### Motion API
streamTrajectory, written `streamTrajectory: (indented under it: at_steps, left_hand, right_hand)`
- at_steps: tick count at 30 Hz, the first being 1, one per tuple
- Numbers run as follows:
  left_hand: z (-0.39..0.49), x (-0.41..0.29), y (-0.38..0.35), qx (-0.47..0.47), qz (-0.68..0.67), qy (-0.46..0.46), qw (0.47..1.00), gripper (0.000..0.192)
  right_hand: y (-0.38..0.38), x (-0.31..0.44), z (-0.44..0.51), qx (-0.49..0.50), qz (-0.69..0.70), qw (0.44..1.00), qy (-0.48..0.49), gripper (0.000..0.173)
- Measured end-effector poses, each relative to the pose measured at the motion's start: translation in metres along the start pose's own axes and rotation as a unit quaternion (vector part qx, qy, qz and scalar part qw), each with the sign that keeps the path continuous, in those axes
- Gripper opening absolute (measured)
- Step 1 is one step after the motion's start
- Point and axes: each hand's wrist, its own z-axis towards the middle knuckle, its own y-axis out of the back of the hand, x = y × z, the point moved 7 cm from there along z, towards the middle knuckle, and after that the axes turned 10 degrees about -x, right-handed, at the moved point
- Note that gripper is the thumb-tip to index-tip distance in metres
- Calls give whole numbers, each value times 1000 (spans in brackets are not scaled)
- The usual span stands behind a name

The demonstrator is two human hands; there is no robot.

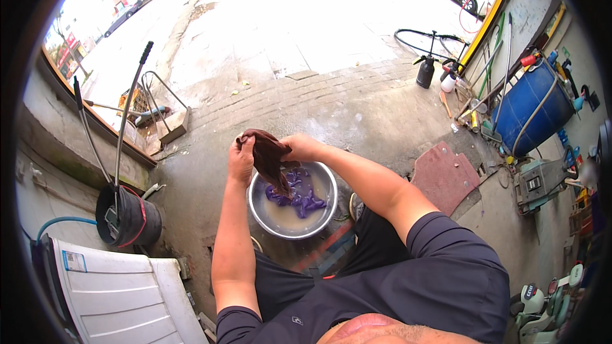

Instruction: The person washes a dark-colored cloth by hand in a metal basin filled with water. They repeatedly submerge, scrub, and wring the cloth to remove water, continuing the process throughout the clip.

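A dark brown wet cloth (268,155) hangs between my two hands over a round metal basin (333,200). My left hand (242,160) grips its bunched upper end, above the basin's left rim. The fingers of my right hand (300,147) close on the cloth's right side, above the far rim. The cloth's lower tip hangs down to a purple cloth (306,203), which lies crumpled in the basin's cloudy, brownish water (285,216). The basin stands on the floor in front of my feet.
At left stand a black bucket (154,222) with long-handled tools and a white ribbed plastic lid or cabinet (119,291). A dustpan (174,126) is at the far left. Rightward are a reddish mat (442,177), a black pump sprayer (425,74) and a blue barrel (535,105).
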Motion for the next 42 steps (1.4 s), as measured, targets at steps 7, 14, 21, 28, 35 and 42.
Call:
streamTrajectory:
  at_steps: [7, 14, 21, 28, 35, 42]
  left_hand:
    - [5, -17, 15, -30, -136, 20, 990, 17]
    - [11, -5, 24, -74, 76, -23, 994, 21]
    - [9, 2, 17, -106, -24, 62, 992, 31]
    - [0, -9, 5, -75, -87, 78, 990, 31]
    - [17, 3, 25, -97, -58, 27, 993, 30]
    - [20, 17, 28, -104, 19, 53, 993, 30]
  right_hand:
    - [-16, -52, 4, -23, -176, 984, -8, 26]
    - [-2, -31, 15, -102, -18, 992, 71, 29]
    - [-11, 6, 4, -44, 179, 983, 21, 34]
    - [-19, 16, 4, -78, 46, 992, 92, 40]
    - [3, -8, 19, -160, -24, 985, 55, 30]
    - [25, 13, 15, -175, 163, 971, -13, 23]
